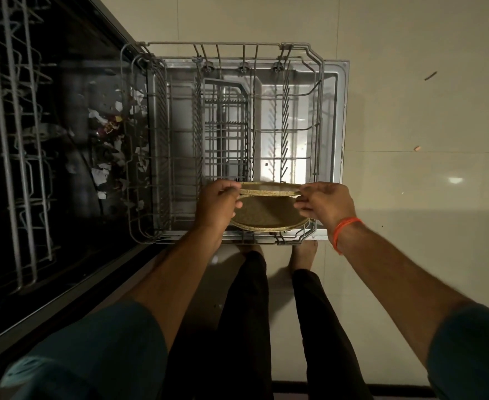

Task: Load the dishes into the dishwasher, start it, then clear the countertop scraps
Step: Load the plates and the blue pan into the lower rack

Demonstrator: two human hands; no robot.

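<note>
Your left hand (216, 204) and right hand (324, 203) both hold 1 speckled tan plate (269, 188), fingers curled over opposite rim edges. The plate is tilted near edge-on to the head camera, above the near right corner of the lower rack (180, 140). A 2nd plate (266, 216) of the same colour sits just below it in the rack's near row, leaning; whether the 2 plates touch cannot be told. The rack is pulled out over the open dishwasher door (342, 116). A wire cutlery basket (226, 128) stands mid-rack. To the left, inside the dark tub, pale and reddish scraps (105, 125) lie scattered. The upper rack (15, 140) shows at far left. An orange band (342, 230) circles your right wrist. Your bare feet (304, 255) stand on the tiled floor (410, 197) beside the rack's near edge.
</note>
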